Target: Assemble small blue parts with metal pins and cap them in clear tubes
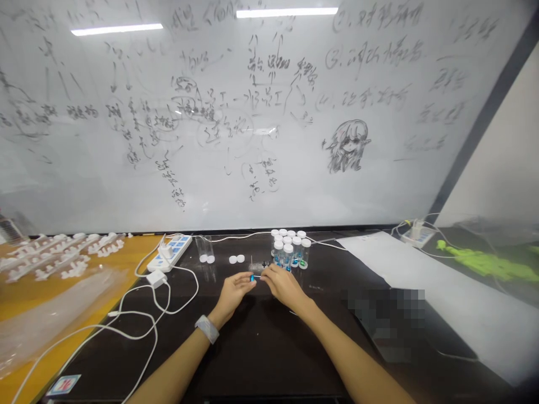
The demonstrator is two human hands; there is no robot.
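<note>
Over the dark table (261, 359), my left hand (233, 292) pinches a small shiny blue piece (252, 278) between thumb and fingertips. My right hand (283, 285) is closed on a thin pale rod (257, 276) whose end meets the blue piece or lies right beside it. A fine upright line rises just above the blue piece; I cannot tell what it is. Just beyond the right hand stand several clear vials with white caps (290, 247), holding blue and green bits. Tiny black pieces (264, 264) lie by the right fingers.
Two clear vials (205, 249) and two white caps (236, 259) are left of the hands. A power strip (170, 253) and looping white cables (154, 314) lie further left. White plastic parts (63, 252) cover the yellow surface. A white sheet (421, 286) spreads to the right.
</note>
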